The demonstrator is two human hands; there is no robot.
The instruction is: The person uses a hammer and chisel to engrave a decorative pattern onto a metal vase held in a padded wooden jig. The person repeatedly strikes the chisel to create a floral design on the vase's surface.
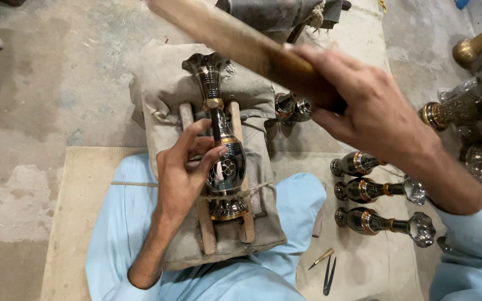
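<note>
A dark metal vase (225, 145) with gold bands and engraved flower pattern lies on two wooden rails (205, 223) atop a grey cloth cushion (163, 95) on my lap. My left hand (185, 170) rests on the vase's belly, fingers pinched against it as if holding a small tool that I cannot make out. My right hand (358, 106) is raised above the vase, gripping a long wooden stick (235, 39) that slants up to the left.
Three similar vases (375, 192) lie on their sides at the right on a cloth. More brass pieces (464, 108) stand at the far right. A small vase (292, 108) sits behind the cushion. A pointed tool and dividers (326, 267) lie near my right knee.
</note>
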